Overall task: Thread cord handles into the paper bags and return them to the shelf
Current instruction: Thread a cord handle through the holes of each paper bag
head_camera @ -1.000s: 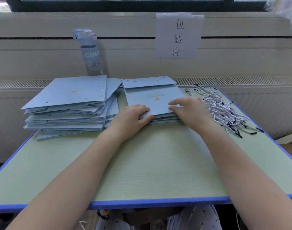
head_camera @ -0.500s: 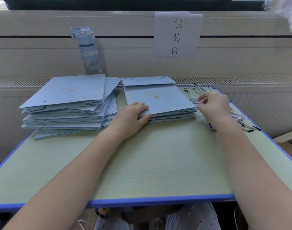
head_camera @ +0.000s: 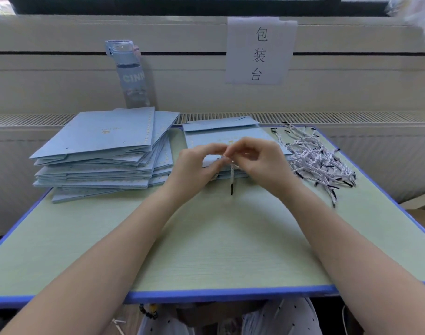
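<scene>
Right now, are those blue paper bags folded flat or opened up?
Folded flat: the larger stack of bags and the smaller stack beside it lie as thin layered sheets.

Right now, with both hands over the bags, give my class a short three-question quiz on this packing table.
1. True or false: the left hand and right hand pinch one cord whose black tip hangs down.
2. The loose cord pile lies: A) under the table, B) right of the shorter bag stack, C) on the window ledge.
3. Fill in: the water bottle stands ____ the taller bag stack.
Key: 1 true; 2 B; 3 behind.
</scene>
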Motion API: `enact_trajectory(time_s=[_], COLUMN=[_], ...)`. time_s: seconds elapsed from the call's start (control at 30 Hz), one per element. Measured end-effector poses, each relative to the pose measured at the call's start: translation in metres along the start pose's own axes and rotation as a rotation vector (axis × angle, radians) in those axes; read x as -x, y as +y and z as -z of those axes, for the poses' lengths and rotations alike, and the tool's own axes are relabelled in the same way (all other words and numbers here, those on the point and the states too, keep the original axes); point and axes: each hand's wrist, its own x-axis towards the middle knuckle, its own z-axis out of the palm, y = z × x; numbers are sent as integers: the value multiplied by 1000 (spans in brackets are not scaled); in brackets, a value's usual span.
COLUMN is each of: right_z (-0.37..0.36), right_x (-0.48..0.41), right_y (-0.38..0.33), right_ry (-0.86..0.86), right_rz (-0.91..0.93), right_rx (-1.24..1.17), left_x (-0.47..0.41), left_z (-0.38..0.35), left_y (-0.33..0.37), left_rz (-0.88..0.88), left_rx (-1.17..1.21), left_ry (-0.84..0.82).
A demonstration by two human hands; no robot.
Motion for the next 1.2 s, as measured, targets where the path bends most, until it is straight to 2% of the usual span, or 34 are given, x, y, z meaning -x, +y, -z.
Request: enact_trajectory(time_s=[0.2,0.27,0.4,0.47,0.53,0.6,0.73,0.87,0.93,1.07,1.2], right_z=[28,36,23,15,15,21,39,55,58,58,59], right_x=[-7,-7,-3,-1,-2,-5,-12,-14,-15,-15,-15], right_y=[-5,-8,-14,-14,-14,-12,-5,9,14,19,22], right_ry=[245,220,64,-12,-18,76,414,706,743,734,799], right_rz=[-119,-137,-151,-132,-121,-143,-226,-307,-323,-308,-302], right_rx=[-168,-217,-265,-239,-210,-222,-224,-29,50,197,207], left_x=[-1,-1,1,2,1,0,-5,-8,-9,-6,-5], left_z=[2,3,-1,-3,-3,0,10,18,19,16,15], left_y=[-2,0,6,7,5,2,0,-4,-6,-9,-4], left_rz=[120,136,135,138,153,163,143,156,175,163,166], left_rx=[24,67,179,185,173,148,198,285,281,176,155], left_ry=[38,37,-41,-63,-59,-31,82,228,210,22,-39])
